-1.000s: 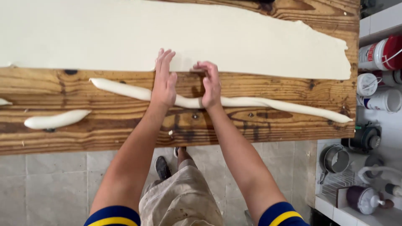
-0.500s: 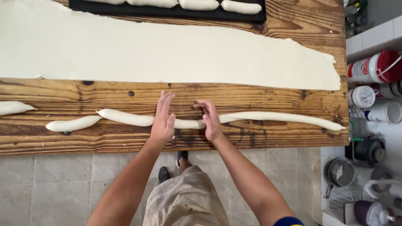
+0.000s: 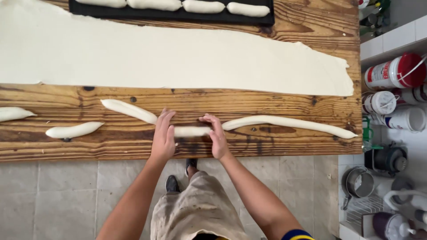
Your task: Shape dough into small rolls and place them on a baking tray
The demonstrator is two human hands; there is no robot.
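- a round tub (image 3: 393,71) lies on its side on the white tiled ledge at the right edge, just past the wooden table's end; it is white with a red lid end and a label printed in red.
- a smaller white round container (image 3: 378,102) sits just below it, its white lid facing up and a label with some print on its side.
- a white cylindrical container (image 3: 407,119) lies beside that one, with a blue mark on its wrap.
- another white pot with a red band (image 3: 418,94) shows partly at the frame's edge.
- no signs or screens are in view.
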